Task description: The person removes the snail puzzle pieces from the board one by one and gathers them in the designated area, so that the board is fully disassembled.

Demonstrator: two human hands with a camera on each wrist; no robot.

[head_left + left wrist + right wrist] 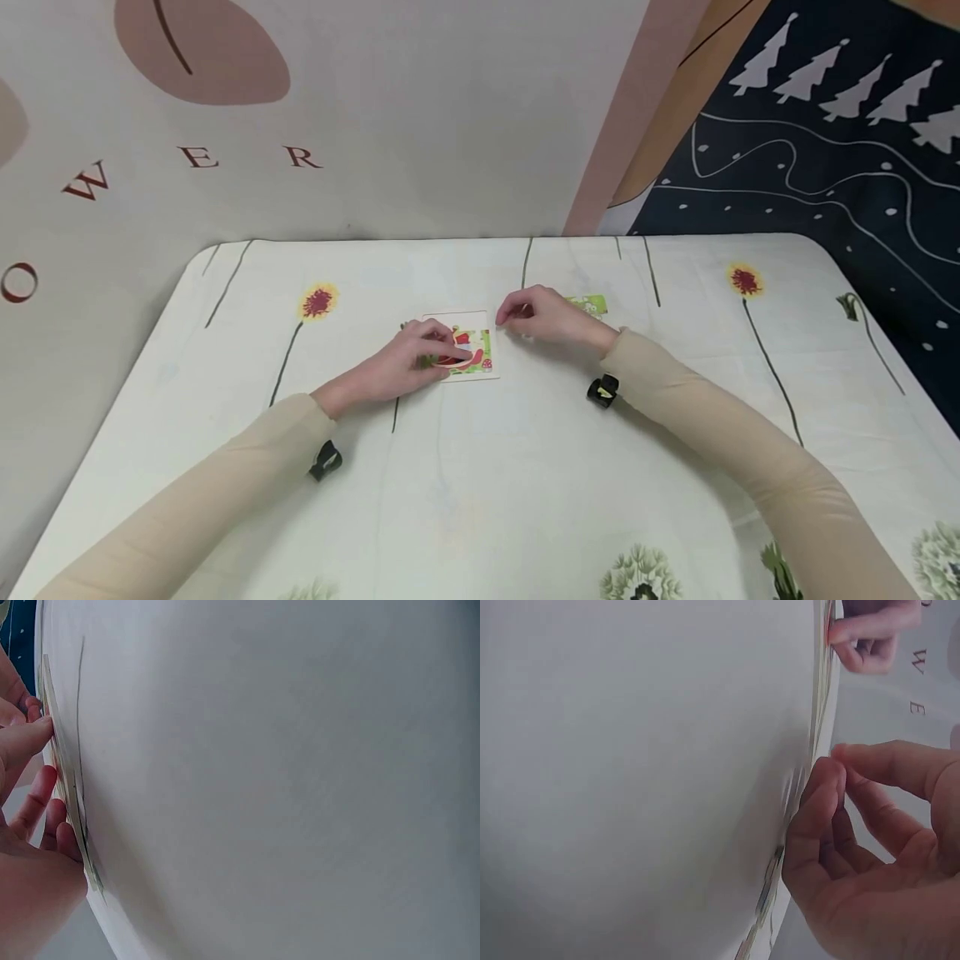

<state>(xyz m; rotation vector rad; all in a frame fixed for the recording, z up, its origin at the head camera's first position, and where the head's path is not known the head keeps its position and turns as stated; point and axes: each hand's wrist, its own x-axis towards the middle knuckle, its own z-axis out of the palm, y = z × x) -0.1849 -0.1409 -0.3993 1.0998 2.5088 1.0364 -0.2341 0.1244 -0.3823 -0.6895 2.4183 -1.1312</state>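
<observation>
My left hand (408, 358), fingers apart, rests on a white-bordered picture board (471, 321) printed in red and green, at the centre of the frame. Just beyond the board's right edge, my right hand (546, 314) curls with thumb and fingertip pressed together; whether anything sits between them, I cannot tell. Right of centre, a green printed piece (592, 304) lies partly behind that hand on the flower-patterned tablecloth (495, 483).
</observation>
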